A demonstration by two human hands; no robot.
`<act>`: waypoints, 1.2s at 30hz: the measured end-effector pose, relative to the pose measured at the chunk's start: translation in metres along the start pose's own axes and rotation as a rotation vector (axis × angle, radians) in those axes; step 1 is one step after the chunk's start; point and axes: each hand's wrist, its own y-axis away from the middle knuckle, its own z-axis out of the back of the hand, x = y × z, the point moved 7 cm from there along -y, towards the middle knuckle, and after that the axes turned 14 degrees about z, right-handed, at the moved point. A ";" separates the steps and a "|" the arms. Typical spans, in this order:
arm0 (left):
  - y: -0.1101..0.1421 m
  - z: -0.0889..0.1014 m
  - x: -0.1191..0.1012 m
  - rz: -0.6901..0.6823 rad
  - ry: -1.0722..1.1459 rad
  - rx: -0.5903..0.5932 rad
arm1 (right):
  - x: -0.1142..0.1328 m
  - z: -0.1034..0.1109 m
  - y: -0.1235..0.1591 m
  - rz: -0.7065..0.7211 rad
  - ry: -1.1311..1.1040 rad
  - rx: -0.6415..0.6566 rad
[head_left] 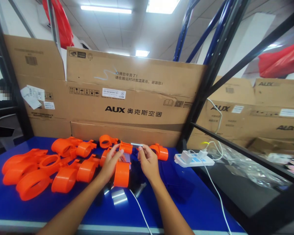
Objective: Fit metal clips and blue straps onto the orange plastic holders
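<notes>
My left hand (112,162) is closed on an orange plastic part (126,148) with a rounded band, held up over the blue table (159,202). Between the fingertips of my right hand (147,160) is a thin silvery rod (136,144), whose far end points at the orange part. Whether the rod touches the part or enters it, I cannot tell. Just below my hands is an orange ring (122,174); whether it joins the held part is unclear. Behind my fingers a purplish object shows only in part.
Several orange ring-shaped parts (34,184) cover the table's left side. Another orange ring part (163,152) lies right of my hands. A white power strip (194,160) with cables sits at the right edge. Tall cardboard (127,98) and a dark rack post (198,101) bound the back.
</notes>
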 end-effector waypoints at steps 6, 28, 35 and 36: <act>0.000 -0.001 0.001 -0.002 -0.037 0.004 | -0.002 -0.007 0.002 -0.019 0.011 0.097; 0.000 0.003 -0.005 -0.068 -0.125 -0.051 | -0.003 0.014 -0.002 -0.068 -0.134 -0.125; 0.003 -0.005 -0.004 -0.097 -0.257 0.010 | -0.003 0.016 -0.003 -0.045 -0.149 -0.133; 0.003 -0.004 -0.004 -0.098 -0.269 0.004 | -0.002 0.015 -0.003 -0.032 -0.142 -0.123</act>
